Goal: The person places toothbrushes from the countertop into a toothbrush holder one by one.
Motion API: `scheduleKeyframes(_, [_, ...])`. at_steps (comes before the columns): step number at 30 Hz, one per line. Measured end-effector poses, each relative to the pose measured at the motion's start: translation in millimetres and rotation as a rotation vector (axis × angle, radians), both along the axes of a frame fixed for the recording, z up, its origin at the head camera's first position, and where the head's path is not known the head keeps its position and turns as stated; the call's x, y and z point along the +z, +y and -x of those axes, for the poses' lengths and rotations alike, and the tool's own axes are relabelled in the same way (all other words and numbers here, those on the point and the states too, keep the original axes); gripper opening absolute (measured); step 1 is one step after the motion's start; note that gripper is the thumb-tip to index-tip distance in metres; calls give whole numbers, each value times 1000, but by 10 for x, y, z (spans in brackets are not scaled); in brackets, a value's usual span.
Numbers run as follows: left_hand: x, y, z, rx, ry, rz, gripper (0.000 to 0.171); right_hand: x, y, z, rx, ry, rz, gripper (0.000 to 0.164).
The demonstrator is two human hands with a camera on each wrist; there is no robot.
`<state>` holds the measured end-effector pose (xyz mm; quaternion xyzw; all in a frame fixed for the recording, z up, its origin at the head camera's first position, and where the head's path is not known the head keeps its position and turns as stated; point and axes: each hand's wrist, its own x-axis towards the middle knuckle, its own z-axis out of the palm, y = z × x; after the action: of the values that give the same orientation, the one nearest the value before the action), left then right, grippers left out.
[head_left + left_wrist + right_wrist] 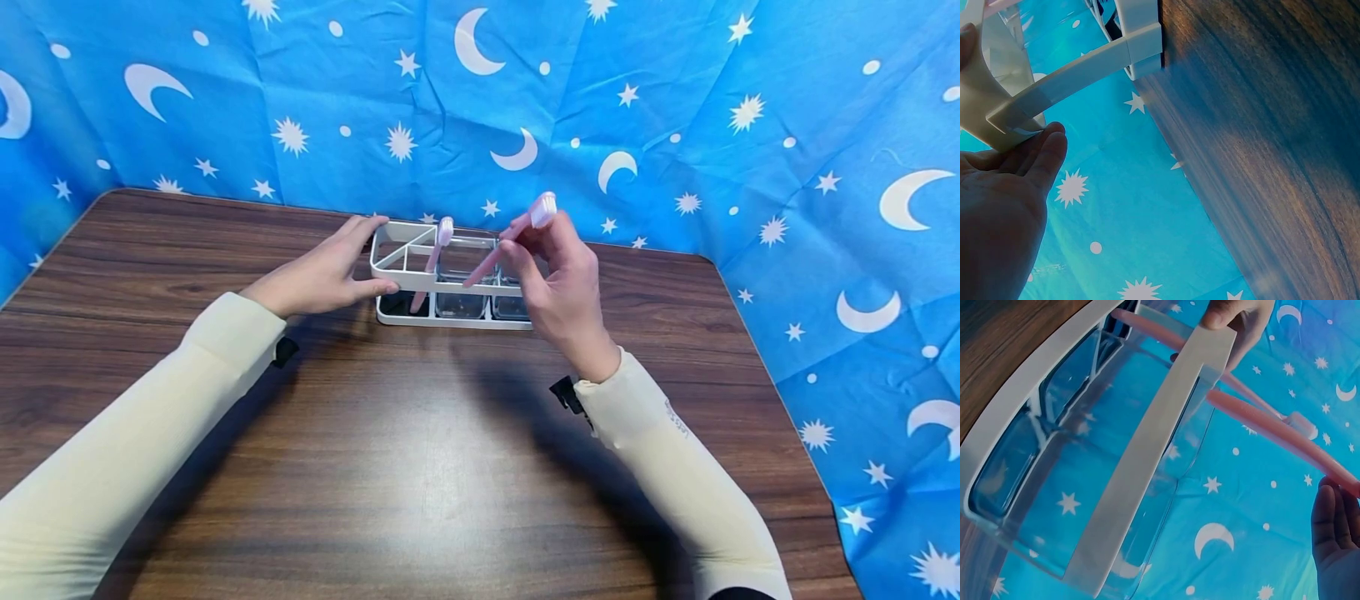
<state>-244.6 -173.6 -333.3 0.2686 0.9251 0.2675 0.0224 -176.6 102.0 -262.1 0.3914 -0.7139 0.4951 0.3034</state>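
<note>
Backdrop: blue cloth [675, 100] printed with white moons and stars, hung behind and to the right of the worktop.
Worktop: dark wood-grain worktop [420, 467], both cream sleeves stretched across it.
Organiser: white-framed holder [408, 279] with clear compartments, standing near the far edge of the worktop (its left end split by a diagonal bar).
Left hand: left hand [322, 271] grips the organiser's left end, fingers on the top rim and thumb against the near side; the left wrist view shows the fingertips [1047, 140] pressed to the white frame.
Right hand: right hand [562, 283] pinches a pink toothbrush [517, 229], head up, its handle slanting down into a middle compartment.
Second toothbrush: another pink brush [433, 254] stands tilted in the left part of the holder, untouched.
</note>
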Motion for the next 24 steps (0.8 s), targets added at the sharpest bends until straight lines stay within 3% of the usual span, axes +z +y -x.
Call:
scheduleKeyframes(15, [7, 2, -9, 8, -1, 8, 90, 27, -273, 57, 15, 39, 52, 18])
scheduleKeyframes(24, [13, -7, -18, 19, -26, 11, 91, -30, -402, 61, -10, -57, -4, 16])
